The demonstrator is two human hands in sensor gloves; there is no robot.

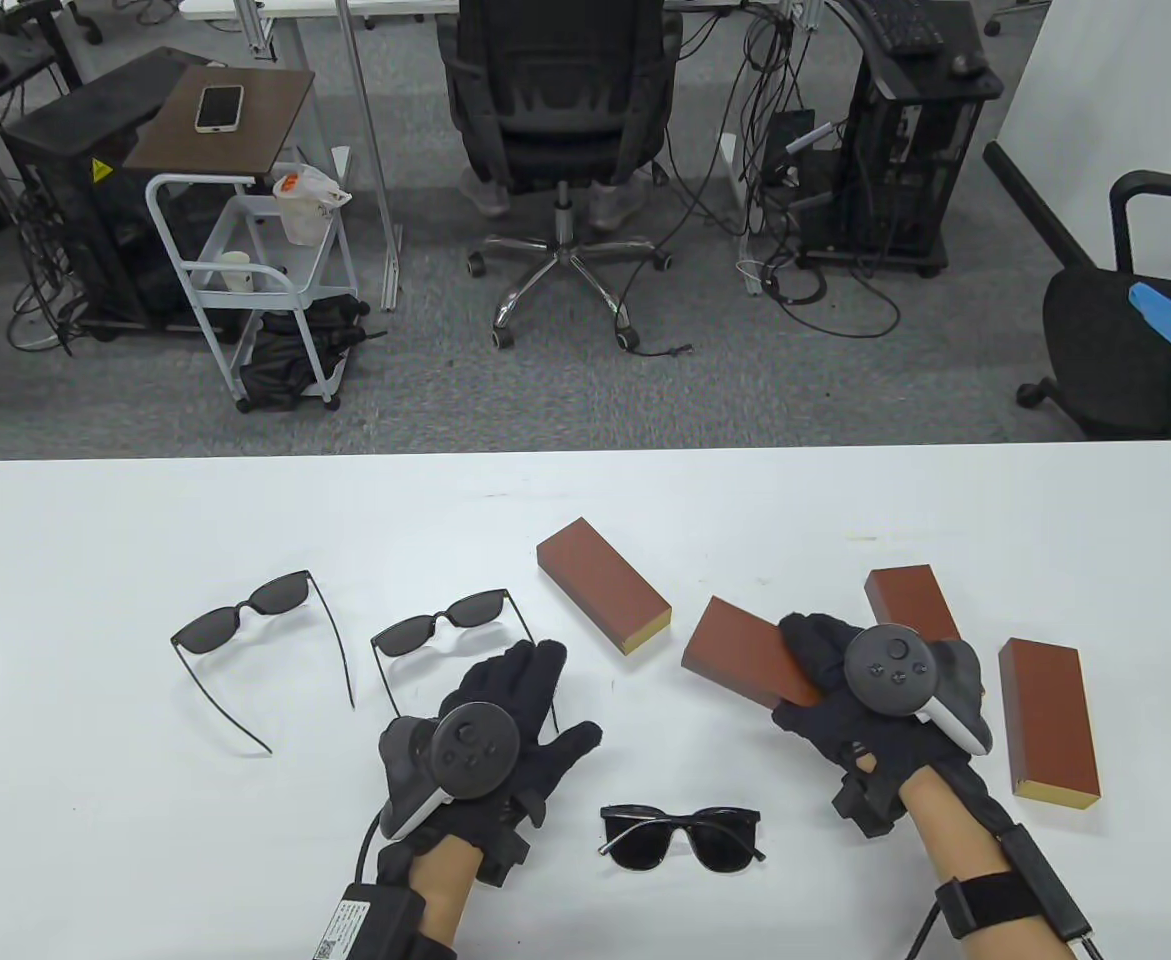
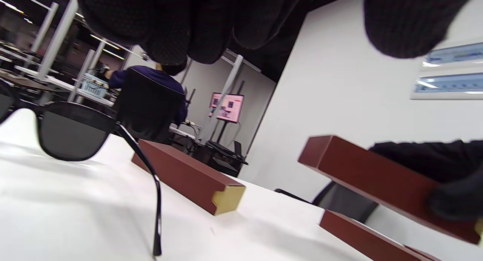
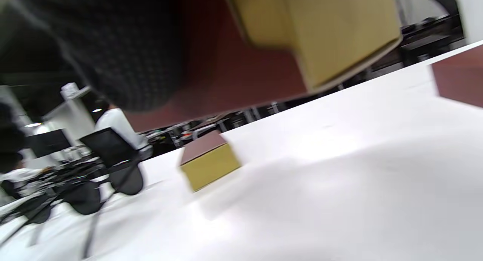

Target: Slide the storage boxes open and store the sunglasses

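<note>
Currently, a box (image 1: 750,650) is gripped in the curled right hand (image 1: 870,700) and held clear of the table (image 1: 95,850), the left hand (image 1: 490,725) lying open over sunglasses (image 1: 445,625); if one-handed sliding is attempted, the box may be dropped.

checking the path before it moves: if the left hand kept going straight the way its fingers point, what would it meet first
Likely the middle sunglasses: the left hand points up-table with its fingertips at their right temple arm. Whether they touch is unclear.
</note>
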